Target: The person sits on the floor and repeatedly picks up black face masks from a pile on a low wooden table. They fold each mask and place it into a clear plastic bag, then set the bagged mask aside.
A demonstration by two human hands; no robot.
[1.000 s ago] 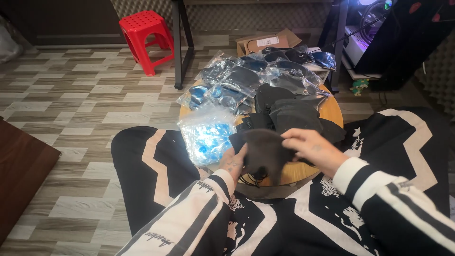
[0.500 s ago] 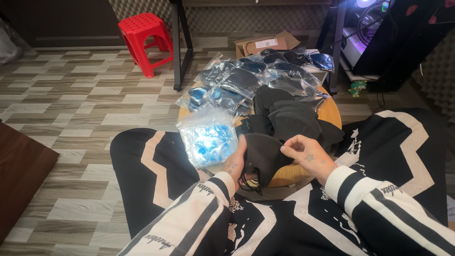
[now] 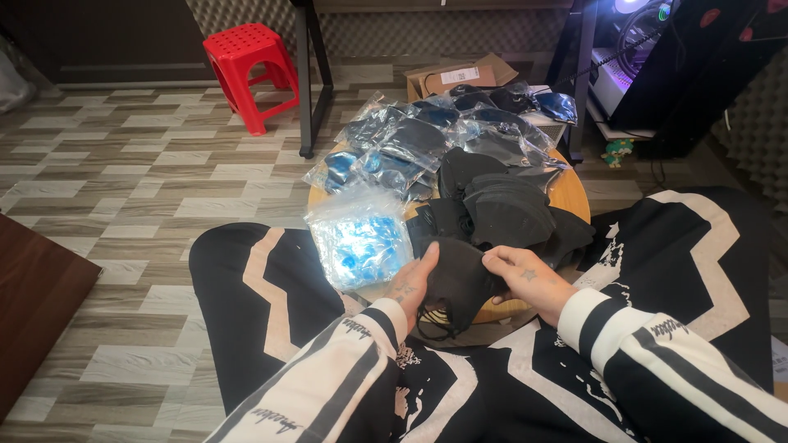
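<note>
Both hands clamp one black face mask between them, left hand on its left edge, right hand on its right, just above the near rim of the round wooden surface. Loose black masks pile behind it; a clear bag lies just left, bagged masks farther back.
</note>
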